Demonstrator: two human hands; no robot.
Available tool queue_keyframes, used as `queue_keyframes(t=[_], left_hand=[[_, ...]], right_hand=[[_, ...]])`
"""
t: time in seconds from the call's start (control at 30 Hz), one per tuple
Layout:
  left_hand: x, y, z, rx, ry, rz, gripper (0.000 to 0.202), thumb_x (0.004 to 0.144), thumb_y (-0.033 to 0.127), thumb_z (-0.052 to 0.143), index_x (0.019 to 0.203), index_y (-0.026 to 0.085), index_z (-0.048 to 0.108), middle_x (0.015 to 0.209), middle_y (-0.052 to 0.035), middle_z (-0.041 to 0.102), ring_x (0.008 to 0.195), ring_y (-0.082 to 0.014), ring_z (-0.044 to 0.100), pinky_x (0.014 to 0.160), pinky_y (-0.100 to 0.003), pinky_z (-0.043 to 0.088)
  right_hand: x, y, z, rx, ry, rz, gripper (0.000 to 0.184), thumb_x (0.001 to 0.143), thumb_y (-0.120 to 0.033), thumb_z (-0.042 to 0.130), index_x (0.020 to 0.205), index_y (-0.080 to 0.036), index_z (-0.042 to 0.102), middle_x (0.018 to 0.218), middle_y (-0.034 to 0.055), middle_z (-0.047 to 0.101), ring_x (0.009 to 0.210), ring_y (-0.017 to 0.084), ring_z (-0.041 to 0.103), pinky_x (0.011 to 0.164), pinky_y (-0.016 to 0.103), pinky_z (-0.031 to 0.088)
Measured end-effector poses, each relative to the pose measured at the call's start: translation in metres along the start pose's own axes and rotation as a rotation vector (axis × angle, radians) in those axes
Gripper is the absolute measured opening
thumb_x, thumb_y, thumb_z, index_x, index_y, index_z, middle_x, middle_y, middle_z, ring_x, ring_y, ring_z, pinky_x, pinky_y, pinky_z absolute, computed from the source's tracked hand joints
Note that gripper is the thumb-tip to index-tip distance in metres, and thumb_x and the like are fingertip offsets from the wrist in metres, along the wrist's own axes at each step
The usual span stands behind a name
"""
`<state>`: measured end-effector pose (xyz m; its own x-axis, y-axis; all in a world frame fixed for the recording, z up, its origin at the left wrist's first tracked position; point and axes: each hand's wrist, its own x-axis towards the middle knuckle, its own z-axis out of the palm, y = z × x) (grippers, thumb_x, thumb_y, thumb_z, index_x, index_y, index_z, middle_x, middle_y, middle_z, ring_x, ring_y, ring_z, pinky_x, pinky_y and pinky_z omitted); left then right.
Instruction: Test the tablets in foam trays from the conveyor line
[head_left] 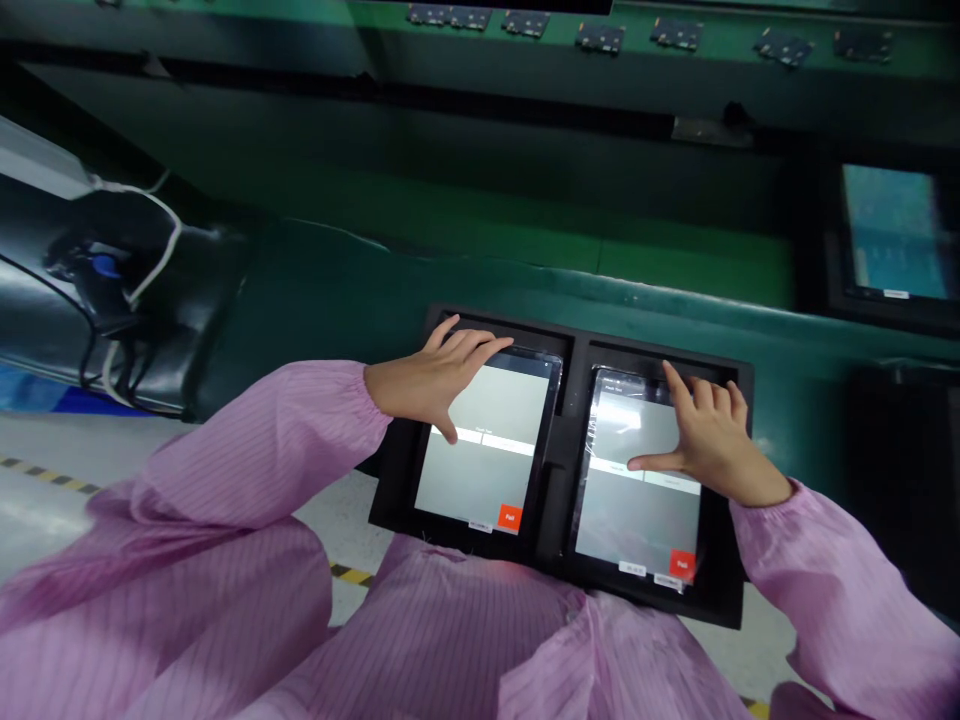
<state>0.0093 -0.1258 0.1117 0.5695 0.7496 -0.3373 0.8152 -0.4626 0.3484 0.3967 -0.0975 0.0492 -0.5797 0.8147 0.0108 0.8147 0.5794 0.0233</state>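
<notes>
Two tablets lie side by side in a black two-compartment tray [556, 480] at the front edge of the green bench. Over the upper left part of the left tablet [480, 483] is my left hand [442, 375], fingers spread, thumb on or just above the middle of the screen. My right hand [709, 430] spreads over the upper right part of the right tablet [637, 510], its thumb at or near the white band across the screen. Both screens are lit and carry a red "Fail" box at the lower right. Neither hand grasps anything.
A handheld scanner [105, 285] with cables stands at the left. Another lit tablet [896, 235] sits in a black tray at the right. Several dark circuit boards [600, 37] lie in a row on a green strip at the back.
</notes>
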Motion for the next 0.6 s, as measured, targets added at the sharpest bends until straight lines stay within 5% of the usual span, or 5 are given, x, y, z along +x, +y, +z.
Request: queue_keyframes(t=[0.1,0.23,0.4,0.6], left_hand=[[-0.015,0.009,-0.013,-0.038,0.078,0.009,0.13,0.058,0.061,0.083,0.154,0.022,0.005,0.15,-0.0191,0.035,0.141,-0.0402,0.033,0.118,-0.063,0.001],[-0.047,0.028,-0.031,-0.077,0.207,-0.04,0.111,0.067,0.067,0.075,0.153,0.026,0.02,0.137,-0.0128,0.049,0.133,-0.039,0.043,0.118,-0.064,0.012],[-0.074,0.049,-0.033,-0.039,0.398,-0.067,0.081,0.08,0.062,0.065,0.149,0.034,0.033,0.12,-0.0094,0.059,0.113,-0.0319,0.057,0.1,-0.052,0.046],[-0.078,0.06,-0.025,0.174,0.635,0.074,0.089,0.08,0.041,0.069,0.156,0.029,0.023,0.111,-0.0108,0.066,0.099,-0.0291,0.064,0.082,-0.047,0.056]], right_hand=[[0.009,0.007,-0.011,0.066,0.004,0.021,0.123,0.061,-0.1,0.038,0.142,-0.008,0.045,0.104,0.0195,0.057,0.096,0.039,0.052,0.094,0.06,0.035],[0.002,0.006,-0.055,0.048,0.057,-0.025,0.11,0.072,-0.096,0.017,0.129,-0.011,0.058,0.104,0.0213,0.057,0.096,0.039,0.051,0.09,0.055,0.038],[-0.045,-0.007,-0.109,0.025,0.171,0.025,0.093,0.076,-0.09,0.031,0.147,-0.03,0.04,0.114,0.0202,0.056,0.112,0.049,0.047,0.097,0.067,0.034],[-0.077,-0.039,-0.131,0.031,0.278,0.154,0.084,0.079,-0.076,0.053,0.152,-0.044,0.028,0.111,0.0145,0.053,0.102,0.045,0.056,0.108,0.066,0.034]])
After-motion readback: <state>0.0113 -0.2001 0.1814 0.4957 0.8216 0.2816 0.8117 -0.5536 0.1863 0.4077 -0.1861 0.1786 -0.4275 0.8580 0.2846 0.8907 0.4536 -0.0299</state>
